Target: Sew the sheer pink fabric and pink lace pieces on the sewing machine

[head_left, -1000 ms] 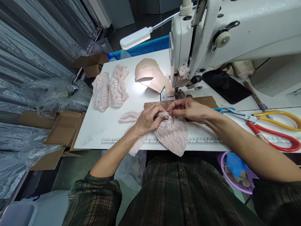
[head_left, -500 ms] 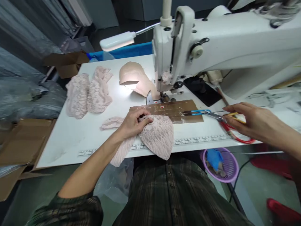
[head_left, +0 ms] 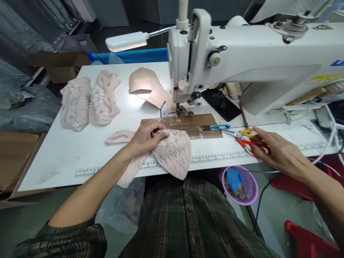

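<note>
My left hand [head_left: 149,138] pinches the gathered upper edge of a pale pink lace piece [head_left: 174,153], whose cup-shaped part overhangs the table's front edge. A narrow strap of it lies to the left. At the right, my right hand [head_left: 271,148] has its fingers curled at the handles of red-handled scissors [head_left: 258,143] lying by yellow-handled ones [head_left: 245,132]. How firmly the fingers close round the handles is hard to make out. Blue thread snips [head_left: 219,127] rest on the brown plate [head_left: 185,125] in front of the needle.
A white sewing machine [head_left: 242,46] stands behind the plate. Beige pattern pieces [head_left: 146,84] and two folded lace bundles [head_left: 76,104] lie at the left. A black phone [head_left: 221,104] rests under the machine arm. A purple basket [head_left: 252,186] is below the table edge.
My right hand has shifted from the yellow handles toward the red ones, and the red-handled scissors have changed angle. My left hand still holds the lace. The whole view has shifted slightly.
</note>
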`<state>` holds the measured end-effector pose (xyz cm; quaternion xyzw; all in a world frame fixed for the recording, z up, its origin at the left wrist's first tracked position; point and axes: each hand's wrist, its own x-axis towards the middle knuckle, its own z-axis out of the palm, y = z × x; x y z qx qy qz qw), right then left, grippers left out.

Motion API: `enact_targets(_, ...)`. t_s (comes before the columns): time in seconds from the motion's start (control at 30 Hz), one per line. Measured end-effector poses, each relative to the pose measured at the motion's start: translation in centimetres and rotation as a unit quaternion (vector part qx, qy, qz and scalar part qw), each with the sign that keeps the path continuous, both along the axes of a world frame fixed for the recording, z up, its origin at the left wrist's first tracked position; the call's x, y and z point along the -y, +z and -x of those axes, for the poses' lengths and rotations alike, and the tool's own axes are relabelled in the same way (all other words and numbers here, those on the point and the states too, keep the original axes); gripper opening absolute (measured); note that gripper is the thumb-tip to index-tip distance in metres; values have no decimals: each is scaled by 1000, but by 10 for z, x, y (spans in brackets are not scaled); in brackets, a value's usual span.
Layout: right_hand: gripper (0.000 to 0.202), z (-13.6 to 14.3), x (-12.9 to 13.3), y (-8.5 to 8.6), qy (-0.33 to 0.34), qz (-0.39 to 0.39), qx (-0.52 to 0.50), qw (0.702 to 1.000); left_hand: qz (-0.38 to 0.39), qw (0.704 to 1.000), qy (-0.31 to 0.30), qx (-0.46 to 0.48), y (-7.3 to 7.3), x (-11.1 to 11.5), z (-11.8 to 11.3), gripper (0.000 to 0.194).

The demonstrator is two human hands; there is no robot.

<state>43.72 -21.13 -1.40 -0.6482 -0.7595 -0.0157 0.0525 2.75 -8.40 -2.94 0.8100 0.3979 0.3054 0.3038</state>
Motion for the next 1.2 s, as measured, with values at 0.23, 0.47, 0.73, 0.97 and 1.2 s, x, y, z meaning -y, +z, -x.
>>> enact_targets(0.23, 60, 35, -28, 6, 49, -101, -21, 993, 6, 999, -29, 35, -3, 2, 0, 13)
enact_targets(0.47, 47, 130, -70, 2, 206, -28, -1, 978, 18, 996, -47, 67, -4, 3, 1, 14)
enact_targets(0.73, 48, 141, -80, 0, 200, 1, 17, 980, 7, 996, -48, 68, -4, 3, 0, 11)
enact_targets(0.97, 43, 145, -77, 0, 208, -5, -4, 978, 4, 996, -56, 75, -2, 2, 0, 11)
enact_targets(1.2, 27, 151, -74, 12, 177, 203, -225, 936, 18, 996, -48, 75, -3, 3, 1, 15)
